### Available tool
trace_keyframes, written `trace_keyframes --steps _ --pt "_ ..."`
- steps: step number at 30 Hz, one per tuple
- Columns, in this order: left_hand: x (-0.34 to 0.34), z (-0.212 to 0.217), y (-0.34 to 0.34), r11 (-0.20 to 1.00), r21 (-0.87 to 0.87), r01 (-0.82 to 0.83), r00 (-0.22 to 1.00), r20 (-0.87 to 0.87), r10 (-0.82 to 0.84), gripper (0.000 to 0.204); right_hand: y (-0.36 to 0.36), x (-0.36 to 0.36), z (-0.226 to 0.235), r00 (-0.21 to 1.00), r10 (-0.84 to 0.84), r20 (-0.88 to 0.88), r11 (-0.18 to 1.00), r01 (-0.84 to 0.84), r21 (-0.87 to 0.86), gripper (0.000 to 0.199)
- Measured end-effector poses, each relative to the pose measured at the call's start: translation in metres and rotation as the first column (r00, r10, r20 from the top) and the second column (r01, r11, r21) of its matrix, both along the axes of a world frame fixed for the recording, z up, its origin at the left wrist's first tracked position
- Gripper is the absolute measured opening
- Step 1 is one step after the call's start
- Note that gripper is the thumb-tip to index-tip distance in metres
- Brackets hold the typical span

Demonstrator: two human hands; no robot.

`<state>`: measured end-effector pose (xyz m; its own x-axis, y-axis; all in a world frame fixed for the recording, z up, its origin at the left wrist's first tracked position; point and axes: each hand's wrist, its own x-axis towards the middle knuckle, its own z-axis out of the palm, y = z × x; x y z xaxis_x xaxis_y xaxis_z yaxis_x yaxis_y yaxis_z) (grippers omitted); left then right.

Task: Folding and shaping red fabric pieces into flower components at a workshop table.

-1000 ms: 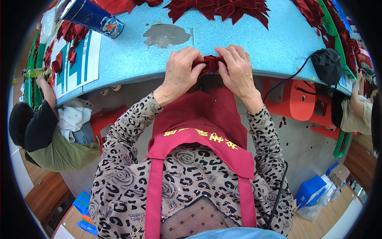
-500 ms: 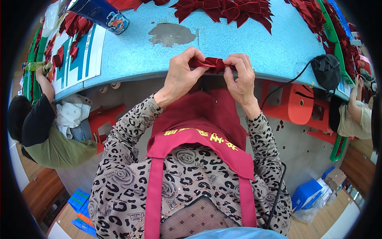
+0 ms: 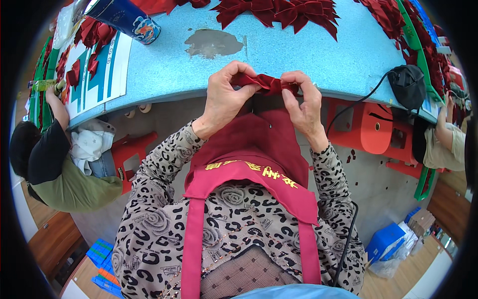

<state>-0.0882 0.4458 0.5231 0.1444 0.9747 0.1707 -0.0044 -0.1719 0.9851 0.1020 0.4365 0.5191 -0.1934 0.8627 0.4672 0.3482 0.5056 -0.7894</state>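
Observation:
A dark red velvet bow [image 3: 269, 83] is stretched between my two hands at the near edge of the blue table [image 3: 174, 67]. My left hand [image 3: 226, 97] pinches its left end between thumb and fingers. On the other side, my right hand [image 3: 304, 104] has its fingers bent around the right loop, the thumb a little below. The bow's knotted middle shows between the hands; both its ends are partly hidden by fingers. Several finished-looking red bows [image 3: 289, 14] lie in a pile farther back on the table.
At the back left stands a blue tumbler [image 3: 130, 22]. A black pouch [image 3: 407, 87] with a cord lies at the right edge, beside a green tray [image 3: 420, 52] of red bows. Red stools [image 3: 366, 127] are below the table. Co-workers sit at left [image 3: 74, 159] and right.
Both hands have come slightly nearer to me with the bow. The right thumb has moved down off the bow, and the bow's middle looks fuller.

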Motion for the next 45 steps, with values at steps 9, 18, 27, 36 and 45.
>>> trace_keyframes --steps 9,18,27,36,45 --pt "0.020 0.001 0.001 0.998 0.025 0.051 0.998 0.037 -0.051 0.017 0.009 0.021 0.022 0.995 0.101 -0.012 0.987 -0.102 -0.124 0.019" --pt "0.030 0.005 0.000 0.992 0.073 0.098 0.990 -0.108 -0.090 0.018 0.008 0.029 0.032 0.981 0.143 0.128 0.967 -0.111 -0.229 0.018" --pt "0.031 0.002 0.006 0.947 0.202 0.250 0.965 -0.135 -0.226 0.017 0.010 0.039 0.024 0.976 0.214 0.038 0.937 -0.194 -0.289 0.021" --pt "0.040 -0.002 0.012 0.959 0.126 0.253 0.967 -0.074 -0.246 0.018 0.017 0.049 0.017 0.962 0.267 0.054 0.851 -0.209 -0.482 0.023" --pt "0.039 -0.007 0.016 0.890 0.256 0.377 0.915 -0.251 -0.315 0.022 0.020 0.060 0.007 0.959 0.264 -0.099 0.827 -0.278 -0.488 0.024"
